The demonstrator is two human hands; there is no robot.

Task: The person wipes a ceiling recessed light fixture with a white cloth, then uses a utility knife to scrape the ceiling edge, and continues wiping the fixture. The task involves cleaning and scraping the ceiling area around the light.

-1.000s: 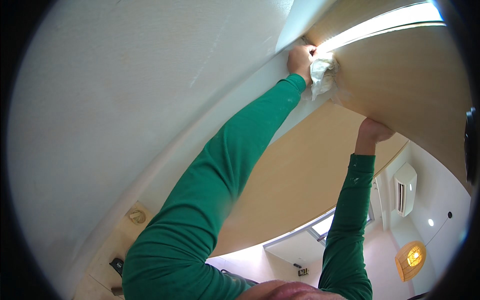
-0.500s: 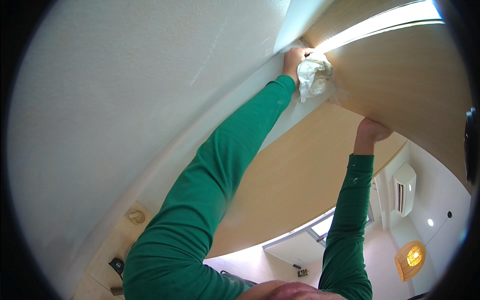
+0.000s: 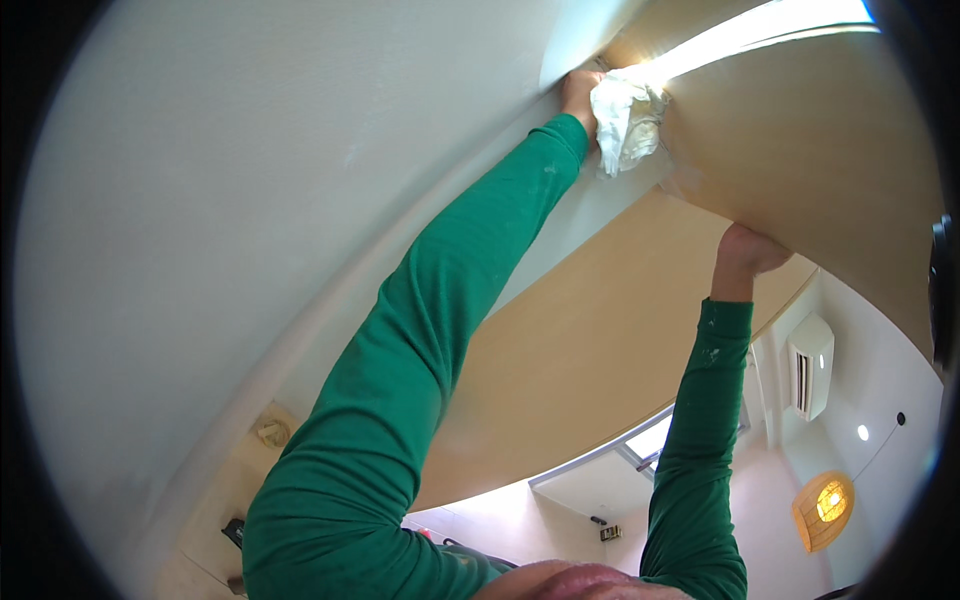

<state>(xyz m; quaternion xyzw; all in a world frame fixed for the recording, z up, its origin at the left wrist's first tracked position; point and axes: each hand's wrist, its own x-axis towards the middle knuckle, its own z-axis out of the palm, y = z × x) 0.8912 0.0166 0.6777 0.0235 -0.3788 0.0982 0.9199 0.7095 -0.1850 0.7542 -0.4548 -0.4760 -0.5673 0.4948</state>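
White and crumpled, the cloth [image 3: 628, 125] sits high in the head view, bunched at the corner where the pale wall [image 3: 250, 220] comes up to the wooden panel [image 3: 810, 150]. The left hand [image 3: 580, 92] is at the cloth's left side and holds it; most of the fingers are hidden behind the folds, so their exact bend cannot be made out. The green left sleeve [image 3: 430, 310] runs from below and left of the cloth up to that wrist. Just above and to the right of the cloth, a bright strip [image 3: 760, 38] of light cuts along the top of the panel, which spreads out to the cloth's right. Lower and to the right of the cloth, the right hand [image 3: 750, 250] is set against the panel's lower edge, its wrist bent; the fingers are out of sight, and I cannot tell whether they are spread or curled. A second wooden board [image 3: 580, 340] stretches below the cloth. Well below and to its right are a white air conditioner [image 3: 811, 367] and a glowing woven lamp [image 3: 826, 510]; far below and to its left, a round yellowish fitting [image 3: 272, 430].
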